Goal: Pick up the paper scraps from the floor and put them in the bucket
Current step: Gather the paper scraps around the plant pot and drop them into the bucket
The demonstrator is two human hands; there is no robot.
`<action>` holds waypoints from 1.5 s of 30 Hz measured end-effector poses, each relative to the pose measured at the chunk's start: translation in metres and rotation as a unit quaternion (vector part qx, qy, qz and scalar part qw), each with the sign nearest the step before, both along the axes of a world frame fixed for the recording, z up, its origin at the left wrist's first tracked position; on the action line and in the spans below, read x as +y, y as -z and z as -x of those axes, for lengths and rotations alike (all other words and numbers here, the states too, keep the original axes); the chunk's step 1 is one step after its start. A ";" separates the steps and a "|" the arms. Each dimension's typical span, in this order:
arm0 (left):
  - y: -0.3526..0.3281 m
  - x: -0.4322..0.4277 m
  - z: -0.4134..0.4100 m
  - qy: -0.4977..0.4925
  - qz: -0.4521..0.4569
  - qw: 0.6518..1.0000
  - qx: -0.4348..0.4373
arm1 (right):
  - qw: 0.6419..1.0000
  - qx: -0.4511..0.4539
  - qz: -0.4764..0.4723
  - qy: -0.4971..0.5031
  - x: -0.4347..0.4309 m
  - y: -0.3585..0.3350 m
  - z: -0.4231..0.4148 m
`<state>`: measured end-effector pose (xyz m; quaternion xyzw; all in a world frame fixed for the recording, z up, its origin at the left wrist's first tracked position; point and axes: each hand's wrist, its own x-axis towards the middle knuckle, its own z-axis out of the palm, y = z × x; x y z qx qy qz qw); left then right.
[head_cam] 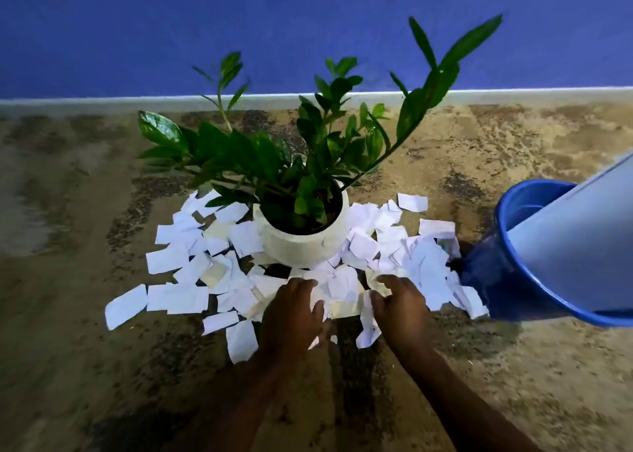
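On the brown floor [102, 366], white paper scraps [178, 297] ring the white plant pot [301, 246], nearly all left to collect. Right hand [400, 308] pinches some; left hand [291, 314]: grip unclear. Blue plastic bucket [486, 280] just beside them.

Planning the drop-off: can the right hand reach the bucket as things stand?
Probably yes: the bucket stands just right of the right hand, only paper scraps between; a pale object fills part of its mouth.

A single head-worn view looks forward and down, close over the floor [102, 366], facing the blue wall [137, 23].
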<state>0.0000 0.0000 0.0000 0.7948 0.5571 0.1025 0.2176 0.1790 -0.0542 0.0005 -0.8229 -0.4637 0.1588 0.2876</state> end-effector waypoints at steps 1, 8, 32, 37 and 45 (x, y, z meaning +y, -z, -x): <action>0.004 0.005 -0.003 0.010 0.008 1.000 0.013 | 1.000 -0.001 0.016 -0.008 0.005 0.006 -0.001; 0.021 0.017 -0.025 0.028 0.052 0.998 0.026 | 0.989 0.016 0.114 -0.096 0.033 0.017 0.006; 0.009 0.026 -0.051 -0.089 0.105 0.975 -0.176 | 0.989 -0.061 0.123 -0.062 0.045 0.007 -0.020; -0.007 0.022 -0.054 -0.077 0.104 0.973 -0.193 | 0.993 0.092 0.035 0.068 0.048 -0.010 -0.030; -0.029 0.018 -0.064 -0.074 0.080 0.975 -0.195 | 0.925 0.337 0.004 0.173 0.034 -0.029 -0.043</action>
